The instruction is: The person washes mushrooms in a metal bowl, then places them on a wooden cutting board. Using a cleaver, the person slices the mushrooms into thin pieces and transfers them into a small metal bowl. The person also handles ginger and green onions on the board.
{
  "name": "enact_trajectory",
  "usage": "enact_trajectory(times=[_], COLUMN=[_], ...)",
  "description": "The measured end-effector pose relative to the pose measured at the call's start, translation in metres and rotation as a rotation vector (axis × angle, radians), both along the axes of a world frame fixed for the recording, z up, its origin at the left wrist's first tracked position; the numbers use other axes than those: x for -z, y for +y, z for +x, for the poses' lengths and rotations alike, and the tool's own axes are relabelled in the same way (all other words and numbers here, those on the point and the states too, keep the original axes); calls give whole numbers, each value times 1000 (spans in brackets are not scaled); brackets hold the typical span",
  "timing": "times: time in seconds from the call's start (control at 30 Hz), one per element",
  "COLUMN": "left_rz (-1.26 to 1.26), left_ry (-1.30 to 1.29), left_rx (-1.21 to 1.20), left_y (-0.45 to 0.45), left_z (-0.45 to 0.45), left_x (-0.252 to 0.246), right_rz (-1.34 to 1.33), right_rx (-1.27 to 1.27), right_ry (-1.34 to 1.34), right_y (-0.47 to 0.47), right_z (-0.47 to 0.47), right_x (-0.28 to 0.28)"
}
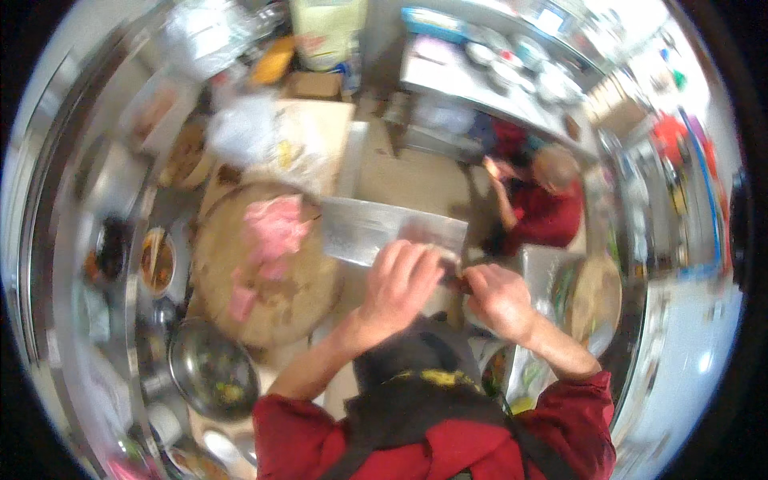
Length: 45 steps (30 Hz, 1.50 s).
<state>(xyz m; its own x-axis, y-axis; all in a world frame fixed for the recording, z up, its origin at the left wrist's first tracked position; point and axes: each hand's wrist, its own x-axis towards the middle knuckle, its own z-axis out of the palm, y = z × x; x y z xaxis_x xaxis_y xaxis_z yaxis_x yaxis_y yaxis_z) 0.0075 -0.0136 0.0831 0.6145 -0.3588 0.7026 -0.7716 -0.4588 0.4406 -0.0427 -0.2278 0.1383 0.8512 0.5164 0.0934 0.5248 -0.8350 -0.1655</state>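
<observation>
A broad steel cleaver [360,231] is held flat in front of my body, its blade pointing left toward a round wooden chopping block [210,240]. My right hand [498,297] is closed at the handle end, and the fingers hide most of the handle. Bent fingers of my left hand [399,285] lie over the near edge of the blade, close to the handle; blur hides whether they grip it. Pink raw meat [276,225] sits in a heap on the block, beyond the cleaver's tip. A smaller meat piece [243,302] lies nearer to me.
A metal bowl [213,369] with food scraps stands by the block's near side. Behind the block is a pale board [312,132] with a plastic bag [243,129]. A co-worker [546,204] is low down at the right, near a steel table [444,75] with bowls.
</observation>
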Motion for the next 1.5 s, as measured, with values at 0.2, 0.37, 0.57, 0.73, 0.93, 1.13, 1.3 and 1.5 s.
enact_trajectory(times=[0.2, 0.37, 0.57, 0.73, 0.93, 1.13, 1.3, 1.5], left_rz=[187, 295, 229, 718, 988, 1098, 885, 526], left_ry=[-145, -245, -337, -258, 433, 587, 413, -222], left_rx=[429, 761, 1094, 1355, 1747, 1750, 1352, 1349], left_y=[-132, -240, -348, -382, -409, -417, -530, -715], left_z=[-16, -86, -211, -281, -302, -242, -206, -206], left_x=[-21, -4, 27, 84, 95, 135, 127, 164], right_rz=[-80, -60, 24, 241, 949, 1701, 1654, 1511], right_rx=[416, 850, 1290, 1687, 1854, 1648, 1930, 2140], right_ry=[-148, -177, -310, -322, -458, -625, -641, -856], right_y=[-72, -126, -184, -220, -244, -235, -211, -183], right_z=[-113, -224, -371, -474, -547, -542, -526, -449], right_x=[-9, 0, 17, 17, 34, 62, 87, 97])
